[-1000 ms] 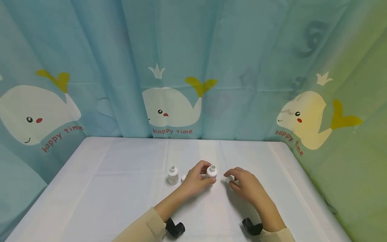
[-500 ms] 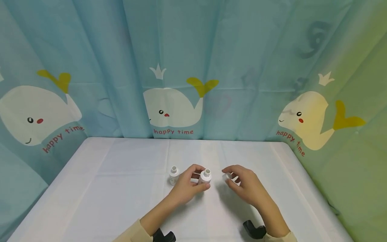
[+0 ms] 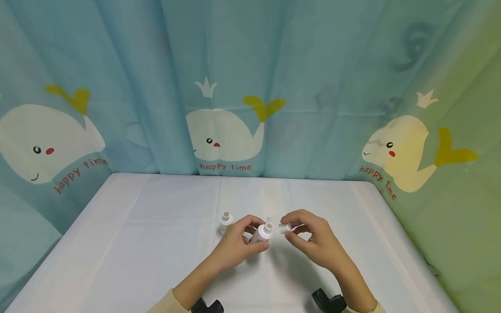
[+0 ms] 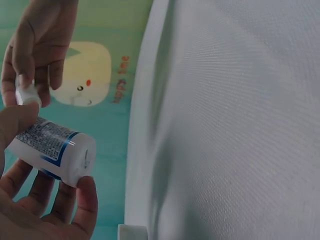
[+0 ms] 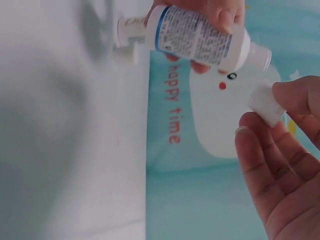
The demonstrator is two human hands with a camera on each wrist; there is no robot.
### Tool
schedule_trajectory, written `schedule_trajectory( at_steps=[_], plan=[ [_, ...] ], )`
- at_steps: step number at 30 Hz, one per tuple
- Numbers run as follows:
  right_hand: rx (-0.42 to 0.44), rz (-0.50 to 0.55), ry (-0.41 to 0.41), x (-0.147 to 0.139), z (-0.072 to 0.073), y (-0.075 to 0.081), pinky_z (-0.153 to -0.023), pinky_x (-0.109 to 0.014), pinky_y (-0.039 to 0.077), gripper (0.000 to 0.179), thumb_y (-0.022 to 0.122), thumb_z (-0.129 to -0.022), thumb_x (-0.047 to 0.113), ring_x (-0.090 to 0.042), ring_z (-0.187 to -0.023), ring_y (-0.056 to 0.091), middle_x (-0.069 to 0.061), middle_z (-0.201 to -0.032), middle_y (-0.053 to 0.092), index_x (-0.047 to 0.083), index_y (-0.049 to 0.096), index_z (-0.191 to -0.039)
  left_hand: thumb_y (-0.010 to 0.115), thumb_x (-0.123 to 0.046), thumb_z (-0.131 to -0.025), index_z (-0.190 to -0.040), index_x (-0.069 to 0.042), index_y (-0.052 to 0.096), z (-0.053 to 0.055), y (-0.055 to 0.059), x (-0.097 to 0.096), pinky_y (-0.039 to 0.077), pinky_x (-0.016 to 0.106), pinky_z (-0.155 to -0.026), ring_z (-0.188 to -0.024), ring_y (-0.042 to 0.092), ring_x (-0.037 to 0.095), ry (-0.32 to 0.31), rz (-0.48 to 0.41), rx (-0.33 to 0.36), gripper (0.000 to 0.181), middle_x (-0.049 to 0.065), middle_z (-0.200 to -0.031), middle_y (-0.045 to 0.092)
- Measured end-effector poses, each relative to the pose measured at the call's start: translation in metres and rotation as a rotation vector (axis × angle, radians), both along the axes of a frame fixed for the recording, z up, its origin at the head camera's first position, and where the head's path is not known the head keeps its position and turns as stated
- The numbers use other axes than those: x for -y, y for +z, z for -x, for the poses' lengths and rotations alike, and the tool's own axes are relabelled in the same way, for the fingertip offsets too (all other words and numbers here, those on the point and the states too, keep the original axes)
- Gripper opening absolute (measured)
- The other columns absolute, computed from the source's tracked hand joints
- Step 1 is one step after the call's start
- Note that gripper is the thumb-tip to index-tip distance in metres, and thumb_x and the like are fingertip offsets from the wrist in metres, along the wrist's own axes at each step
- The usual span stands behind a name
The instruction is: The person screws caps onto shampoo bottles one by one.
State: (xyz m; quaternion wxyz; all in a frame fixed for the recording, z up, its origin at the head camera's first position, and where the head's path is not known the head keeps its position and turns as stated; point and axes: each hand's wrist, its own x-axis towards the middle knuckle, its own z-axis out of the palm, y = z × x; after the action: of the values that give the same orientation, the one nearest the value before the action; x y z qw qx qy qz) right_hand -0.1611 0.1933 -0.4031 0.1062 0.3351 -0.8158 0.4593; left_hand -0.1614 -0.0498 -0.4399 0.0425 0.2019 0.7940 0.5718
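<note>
My left hand (image 3: 236, 245) grips a white plastic bottle (image 3: 261, 234) with a printed, blue-edged label (image 5: 192, 35). Its bare threaded neck (image 5: 259, 55) leans to the right. Between thumb and fingertips, my right hand (image 3: 315, 238) pinches a small white cap (image 3: 285, 228), held just right of the bottle's mouth with a narrow gap between them. In the right wrist view the cap (image 5: 266, 104) is a little blurred. A second white bottle (image 3: 225, 221) stands uncapped on the table behind my left hand, which partly covers it.
A small white piece like a cap (image 5: 125, 54) lies on the table beside the standing bottle. The white cloth-covered table (image 3: 137, 243) reaches back to a blue-green curtain (image 3: 313, 87) printed with whales. Black wrist mounts (image 3: 328, 301) sit under both forearms.
My right hand has picked up the cap and brought it left towards the bottle's mouth. My left hand has drawn its bottle left and nearer, tilting it to the right.
</note>
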Motion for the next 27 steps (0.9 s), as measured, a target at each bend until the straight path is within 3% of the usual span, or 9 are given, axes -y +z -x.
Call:
schedule_trajectory(
  at_steps=[9, 19, 27],
  plan=[
    [-0.021, 0.023, 0.087, 0.011, -0.008, 0.007, -0.078, -0.029, 0.058, 0.03, 0.071, -0.089, -0.001, -0.016, -0.095, 0.068, -0.003, -0.112, 0.069, 0.011, 0.066, -0.116, 0.082, -0.025, -0.082, -0.114, -0.028, 0.067, -0.006, 0.002, 0.003, 0.049, 0.023, -0.062, -0.091, 0.059, 0.011, -0.038, 0.045, -0.062, 0.036, -0.014, -0.103, 0.067],
    [-0.01, -0.015, 0.092, 0.018, -0.01, 0.002, -0.075, -0.031, 0.059, 0.031, 0.071, -0.085, -0.008, -0.019, -0.089, 0.068, -0.007, -0.107, 0.07, 0.007, 0.066, -0.111, 0.082, -0.028, -0.082, -0.116, -0.027, 0.067, -0.011, 0.001, 0.002, 0.051, 0.023, -0.062, -0.089, 0.059, 0.008, -0.054, 0.085, -0.101, 0.037, -0.014, -0.105, 0.067],
    [-0.028, -0.029, 0.061, 0.019, -0.009, -0.001, -0.075, -0.029, 0.058, 0.027, 0.075, -0.089, 0.008, -0.012, -0.089, 0.068, 0.001, -0.108, 0.071, 0.015, 0.067, -0.114, 0.082, -0.031, -0.082, -0.115, -0.026, 0.067, -0.011, 0.002, 0.004, 0.052, 0.024, -0.066, -0.09, 0.059, 0.007, -0.05, 0.096, -0.132, 0.037, -0.014, -0.105, 0.067]
  ],
)
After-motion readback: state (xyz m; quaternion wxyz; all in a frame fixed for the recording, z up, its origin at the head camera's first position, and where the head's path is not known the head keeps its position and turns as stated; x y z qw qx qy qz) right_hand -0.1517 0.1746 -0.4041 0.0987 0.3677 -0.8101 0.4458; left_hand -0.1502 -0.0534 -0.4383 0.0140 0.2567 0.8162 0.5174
